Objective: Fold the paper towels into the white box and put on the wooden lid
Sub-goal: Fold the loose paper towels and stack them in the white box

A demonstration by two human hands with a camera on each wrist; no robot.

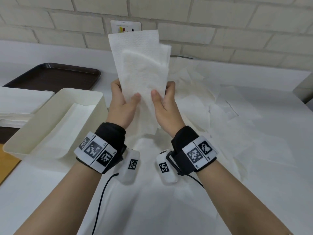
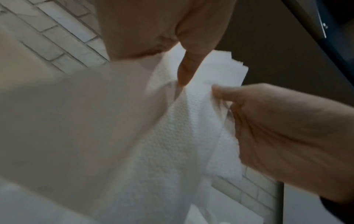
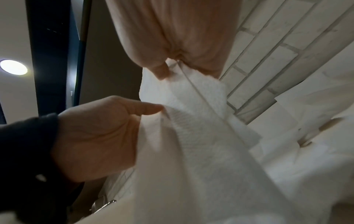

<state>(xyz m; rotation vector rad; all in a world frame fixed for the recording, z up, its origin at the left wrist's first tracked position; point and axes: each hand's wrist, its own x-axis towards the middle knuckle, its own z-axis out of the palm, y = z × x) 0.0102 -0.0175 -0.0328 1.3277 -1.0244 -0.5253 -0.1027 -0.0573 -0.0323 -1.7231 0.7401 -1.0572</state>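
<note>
Head view, centre: I see the left hand (image 1: 121, 103) and right hand (image 1: 165, 102) raised together above the table (image 1: 254, 209), each w/ thumb in front and fingers curled behind the lower part of one paper towel (image 1: 140, 65). The towel stands upright between them, partly folded, layers overlapping, top edge in front of the wall; its tail hangs down toward the tabletop. L wrist view: thumb tip (image 2: 184, 72) presses the embossed sheet, the right hand pinches the same sheet just beside it. R wrist view confirms the same grip from the opposite side; a fold line runs along the towel. Surroundings: white box (image 1: 94, 99) open, to the left of the left hand, w/ folded towels lying flat inside. Beyond it, at the left edge, a stack of flat towels (image 1: 22, 106); behind that, a dark brown tray (image 1: 55, 77). Loose unfolded towels (image 1: 228, 116) are spread and crumpled over the table to the right of and behind the hands, partly hidden by the held sheet. A brown wooden surface (image 1: 6, 160) shows at the left edge below the box; I cannot tell whether it is the lid. Surface: white tabletop. Room: pale brick wall (image 1: 237, 22) w/ a small white label plate (image 1: 126, 26), its lower part covered by the towel. A round ceiling light (image 3: 13, 67) appears in the R wrist view.
</note>
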